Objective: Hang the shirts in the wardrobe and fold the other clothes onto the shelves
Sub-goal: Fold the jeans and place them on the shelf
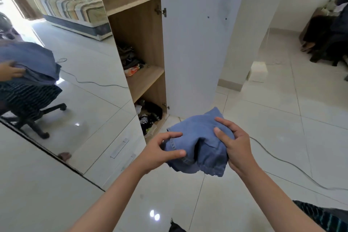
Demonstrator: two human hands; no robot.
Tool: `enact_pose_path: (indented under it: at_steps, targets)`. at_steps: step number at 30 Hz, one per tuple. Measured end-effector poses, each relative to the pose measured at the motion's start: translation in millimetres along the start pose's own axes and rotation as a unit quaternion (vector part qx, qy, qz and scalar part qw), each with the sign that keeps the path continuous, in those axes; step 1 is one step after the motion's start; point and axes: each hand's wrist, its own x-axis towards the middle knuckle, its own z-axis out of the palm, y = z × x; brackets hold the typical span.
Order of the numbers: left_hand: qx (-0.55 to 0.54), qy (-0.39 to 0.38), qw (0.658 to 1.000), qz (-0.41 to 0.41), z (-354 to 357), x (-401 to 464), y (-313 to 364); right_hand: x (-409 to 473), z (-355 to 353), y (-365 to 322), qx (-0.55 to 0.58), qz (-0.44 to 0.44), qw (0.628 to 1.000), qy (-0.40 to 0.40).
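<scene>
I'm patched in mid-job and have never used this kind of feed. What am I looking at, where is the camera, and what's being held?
There is no machine here: these are a person's two bare hands, seen from one wide-angle camera worn on the head, looking forward and down. The left hand and right hand both grip a bunched blue denim garment in the air above the glossy white tiled floor. Ahead stands an open wooden wardrobe with its white door swung out. Its light wooden top shelf looks bare; crumpled dark clothes lie on the shelf below. The mirrored panel on the left reflects the room.
</scene>
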Motion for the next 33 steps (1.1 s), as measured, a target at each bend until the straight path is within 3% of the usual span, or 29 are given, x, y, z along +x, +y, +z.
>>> enact_pose_path:
  at_steps: [5,11,22,27,33]
  targets:
    - [0.073,0.118,0.988,0.061,-15.7,56.5,24.1,77.9,15.7,-13.9,0.017,-0.001,0.999,-0.036]
    - [0.09,0.213,0.961,0.149,-69.5,133.9,87.6,182.6,56.7,-61.0,0.045,-0.031,0.994,-0.089]
    - [0.15,0.287,0.892,0.315,-206.7,283.2,281.8,382.5,164.6,-238.9,0.098,-0.139,0.966,-0.195]
    - [0.116,0.28,0.883,0.359,-251.7,326.8,365.4,448.0,207.8,-312.9,0.124,-0.207,0.946,-0.219]
    - [0.116,0.346,0.841,0.399,-306.4,370.6,427.4,523.5,270.2,-373.6,0.159,-0.259,0.913,-0.271]
